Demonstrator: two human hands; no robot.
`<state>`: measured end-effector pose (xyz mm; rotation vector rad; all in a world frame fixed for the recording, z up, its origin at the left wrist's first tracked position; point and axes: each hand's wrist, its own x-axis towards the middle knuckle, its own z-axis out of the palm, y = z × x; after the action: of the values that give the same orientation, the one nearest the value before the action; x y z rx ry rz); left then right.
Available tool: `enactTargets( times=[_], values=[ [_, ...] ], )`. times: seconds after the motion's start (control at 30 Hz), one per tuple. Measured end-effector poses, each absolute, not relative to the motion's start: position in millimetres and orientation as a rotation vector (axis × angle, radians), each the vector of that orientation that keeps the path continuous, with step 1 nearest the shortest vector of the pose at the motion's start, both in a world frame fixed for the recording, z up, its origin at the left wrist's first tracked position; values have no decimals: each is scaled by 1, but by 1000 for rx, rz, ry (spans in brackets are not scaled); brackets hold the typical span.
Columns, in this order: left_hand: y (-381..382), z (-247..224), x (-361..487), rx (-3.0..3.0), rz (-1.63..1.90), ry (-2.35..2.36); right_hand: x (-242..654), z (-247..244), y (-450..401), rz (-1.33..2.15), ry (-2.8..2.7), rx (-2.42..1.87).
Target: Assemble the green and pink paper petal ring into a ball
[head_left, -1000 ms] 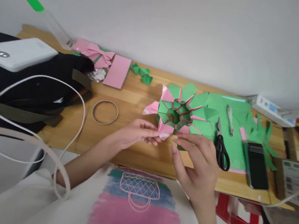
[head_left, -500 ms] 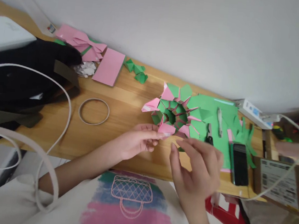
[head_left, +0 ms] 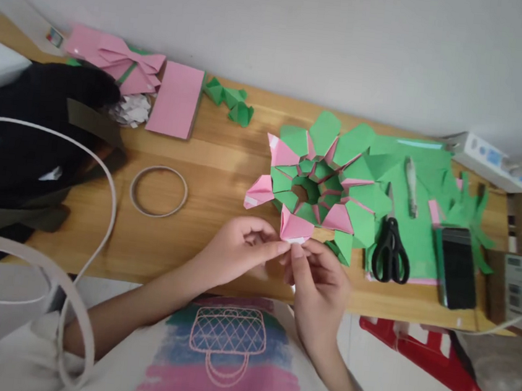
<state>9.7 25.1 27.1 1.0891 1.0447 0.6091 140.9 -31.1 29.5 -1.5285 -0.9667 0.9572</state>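
A ring-shaped paper flower [head_left: 325,127] of folded green and pink petals lies on the table in front of me. Its nearest pink petal [head_left: 295,226] has a whitish strip along the lower edge. My left hand [head_left: 249,247] pinches that edge between thumb and fingers. From the other side, my right hand [head_left: 320,273] is closed at the same edge, thumb on top, fingertips partly hidden. A small green folded piece [head_left: 340,246] sits just beyond my right fingers.
Black-handled scissors [head_left: 391,253], a pale cutter [head_left: 411,185] and a phone [head_left: 457,269] lie on or beside green paper sheets [head_left: 423,253] at right. A tape roll [head_left: 159,191], pink card stack [head_left: 176,101] and black bag [head_left: 28,140] are at left. A white cable [head_left: 111,189] loops near my left arm.
My right hand has moved left and closed at the petal's edge beside my left hand, which stays on the petal. The view has shifted, showing more of the scissors.
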Motion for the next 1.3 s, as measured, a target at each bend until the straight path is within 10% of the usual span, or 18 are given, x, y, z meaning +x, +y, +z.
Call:
enactTargets(
  times=[0.27,1.3],
  values=[
    [26,53,-1,2342,905,1131,146,18,-36,765,-1244,-1516],
    [32,58,4,2448,868,1134,149,28,-23,507,-1629,-1498]
  ],
)
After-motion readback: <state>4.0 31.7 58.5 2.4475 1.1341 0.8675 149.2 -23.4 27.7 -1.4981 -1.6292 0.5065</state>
